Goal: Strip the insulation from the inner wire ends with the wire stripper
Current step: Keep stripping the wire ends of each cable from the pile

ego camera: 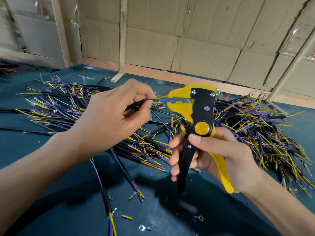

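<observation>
My right hand (219, 155) grips the handles of a yellow and black wire stripper (199, 116), held upright with its jaws pointing left. My left hand (115, 116) pinches a black cable (134, 105) between thumb and fingers. A thin blue inner wire (162, 99) runs from my fingertips to the right, and its end lies in the gap between the stripper's yellow jaws. The jaws stand slightly apart around the wire end.
Piles of black cables with yellow and purple inner wires (255, 130) cover the dark green table (51, 167) behind and right of my hands. Loose ring terminals (143, 228) and cable pieces lie near the front. Cardboard walls (187, 40) and wooden posts stand behind.
</observation>
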